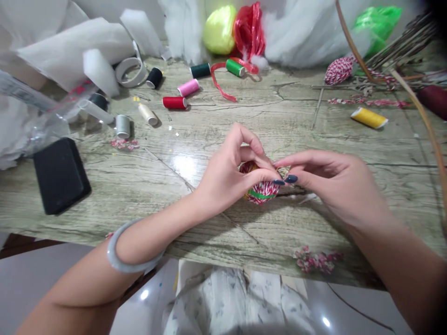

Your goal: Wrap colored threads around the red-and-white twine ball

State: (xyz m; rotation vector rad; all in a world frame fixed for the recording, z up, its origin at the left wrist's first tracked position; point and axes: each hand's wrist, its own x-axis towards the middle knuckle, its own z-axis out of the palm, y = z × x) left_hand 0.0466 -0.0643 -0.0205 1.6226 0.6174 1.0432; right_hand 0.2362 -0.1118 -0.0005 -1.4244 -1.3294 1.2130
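Pale wood-grain planking patterns the tabletop (146, 190), crowded along its far edge with fluffy white fibre stuffing (296, 35), a shiny red bundle of plastic ribbon (249, 30) and a glossy lime-yellow bundle (220, 30). Near the middle, close to the front edge, sits an egg-shaped ball of red-and-white twine (268, 187), partly covered by the left hand (237, 170), whose fingers curl over it while thumb and forefinger close at its right end. Facing it, the right hand (328, 181) has thumb and forefinger pinched on a fine yellowish strand (283, 169), which bows out in a small loop between the two sets of fingertips. Judging by the state of things, the winding looks largely done: the twine lies in dense rows, and a smooth, flat green strip (261, 193) already crosses it; the strand is not yet drawn flat, and how much else is left cannot be told. A similar twine ball (339, 70), slim and tapered, rests at the back right beside brittle brown twigs (401, 42). Small cylindrical spools, among them a red spool (174, 103) and a yellow spool (369, 118), carry smooth thread, and a knobbly pink sprig (317, 260) lies by the front edge.
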